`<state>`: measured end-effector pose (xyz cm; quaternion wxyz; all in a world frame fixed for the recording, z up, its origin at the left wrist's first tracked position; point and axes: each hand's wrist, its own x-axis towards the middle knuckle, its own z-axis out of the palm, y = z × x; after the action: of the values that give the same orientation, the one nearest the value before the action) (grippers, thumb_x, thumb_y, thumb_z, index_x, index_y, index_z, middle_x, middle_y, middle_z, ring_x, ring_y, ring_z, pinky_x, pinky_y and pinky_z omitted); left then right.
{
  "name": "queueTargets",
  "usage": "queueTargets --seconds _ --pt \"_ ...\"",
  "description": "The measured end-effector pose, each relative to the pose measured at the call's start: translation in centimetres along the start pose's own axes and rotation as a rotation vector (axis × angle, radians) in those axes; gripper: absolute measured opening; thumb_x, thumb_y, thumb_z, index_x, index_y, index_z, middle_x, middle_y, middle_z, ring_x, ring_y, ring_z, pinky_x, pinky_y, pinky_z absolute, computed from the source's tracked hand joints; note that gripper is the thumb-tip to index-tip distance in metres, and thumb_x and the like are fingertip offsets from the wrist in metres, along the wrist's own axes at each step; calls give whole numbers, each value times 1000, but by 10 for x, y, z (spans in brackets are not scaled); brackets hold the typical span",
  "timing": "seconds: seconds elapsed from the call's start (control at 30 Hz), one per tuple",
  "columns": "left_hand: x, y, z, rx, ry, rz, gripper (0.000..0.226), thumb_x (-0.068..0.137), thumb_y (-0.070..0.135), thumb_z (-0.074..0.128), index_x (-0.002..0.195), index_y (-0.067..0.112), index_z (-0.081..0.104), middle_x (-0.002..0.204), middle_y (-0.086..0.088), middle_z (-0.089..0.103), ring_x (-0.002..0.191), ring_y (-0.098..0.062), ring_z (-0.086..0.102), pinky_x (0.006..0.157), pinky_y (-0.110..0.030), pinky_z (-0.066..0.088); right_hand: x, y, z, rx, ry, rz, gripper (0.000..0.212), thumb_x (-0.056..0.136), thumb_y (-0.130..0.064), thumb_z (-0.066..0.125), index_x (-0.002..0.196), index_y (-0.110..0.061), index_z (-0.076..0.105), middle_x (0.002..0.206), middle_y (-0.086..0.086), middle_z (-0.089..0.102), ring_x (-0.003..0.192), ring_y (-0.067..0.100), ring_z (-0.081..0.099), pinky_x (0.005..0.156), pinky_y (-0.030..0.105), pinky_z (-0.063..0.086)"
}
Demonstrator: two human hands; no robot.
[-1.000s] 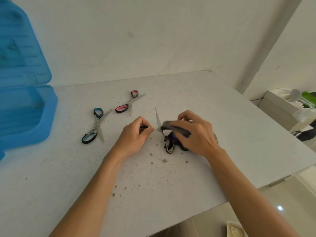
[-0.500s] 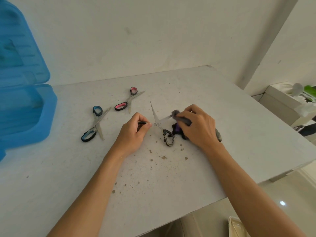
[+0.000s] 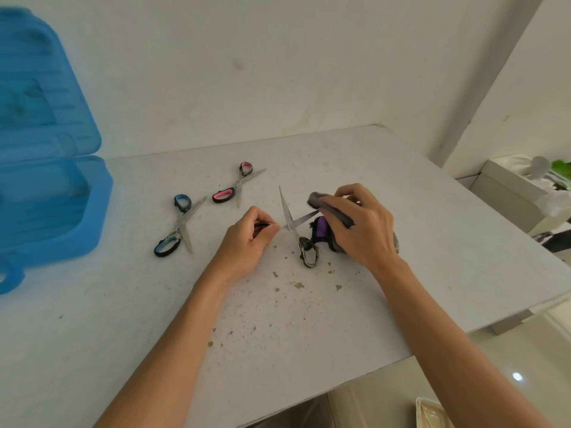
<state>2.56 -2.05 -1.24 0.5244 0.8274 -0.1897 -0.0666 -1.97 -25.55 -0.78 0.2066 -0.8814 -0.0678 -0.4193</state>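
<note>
**Fig. Open scissors held at one handle while a cloth is laid on a blade**

A pair of open scissors is shown on a pale surface, well to the right of the blue case that stands open at the surface's left edge. The blades are spread wide. One blade points away from the person, with its worn, light-and-dark handle ring resting on the surface nearest the person. The other blade runs away from the case, and its tip is covered by a grey cloth.

The left hand is curled, and a dark handle of the open scissors is pinched between thumb and forefinger on the side facing the case. The right hand is closed round the cloth, fingers bent over its top, and the cloth is pressed onto the covered blade. Beneath this hand a purple object is partly hidden; what it is cannot be told.

Two further pairs lie between the case and the open scissors, both with blades parted. The blue-handled scissors are nearer the case, and the pink-handled scissors lie farther from it and closer to the wall. Neither pair is touched by a hand.

Brown flecks are scattered on the surface, thickest just on the person's side of the open scissors. Far from the case, beyond the surface's right edge, a white box is seen lower down, its contents too blurred to name.
</note>
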Motion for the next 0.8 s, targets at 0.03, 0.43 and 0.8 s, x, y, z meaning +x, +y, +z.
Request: queueTargets --seconds 0.03,0.43,0.8 --pt "0 0 0 -3 -3 1 11 102 31 59 100 21 58 84 6 64 72 -4 56 71 -25 46 2 -3 0 27 -30 -93 18 97 -31 70 106 -21 82 107 -1 69 80 17 65 62 34 52" --pt "1 2 1 40 12 3 14 103 32 58 103 18 57 82 9 62 66 5 57 61 -13 43 18 -8 22 48 -341 -324 16 90 -17 72 104 -22 81 105 -1 71 86 21 63 62 37 53" --pt "-1 3 -1 78 -8 1 15 102 31 60 105 16 57 91 5 66 85 -11 63 73 -20 47 37 -25 35 -15 -253 -244 19 95 -26 65 97 -22 83 96 -4 75 83 20 67 52 30 50"
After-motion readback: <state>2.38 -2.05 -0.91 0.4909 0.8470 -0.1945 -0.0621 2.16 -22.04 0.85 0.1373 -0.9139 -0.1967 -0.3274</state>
